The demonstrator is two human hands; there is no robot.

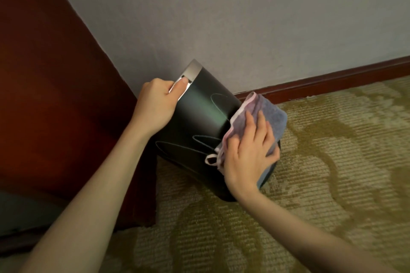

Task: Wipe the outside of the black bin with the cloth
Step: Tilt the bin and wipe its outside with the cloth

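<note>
Head view: left hand (155, 104) grips tilted black bin's (199, 122) rim; right hand (248, 159), fingers spread, presses cloth (264, 122) against its side, above patterned carpet (332, 184) by a grey wall (244, 17).

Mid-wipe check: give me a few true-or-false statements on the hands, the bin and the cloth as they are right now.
1. The left hand grips the black bin at its silver rim. True.
2. The bin stands upright. False: it is tilted.
3. The right hand presses the cloth against the bin's side. True.
4. The cloth hangs from the left hand. False: it lies on the bin, under the right hand.
</note>
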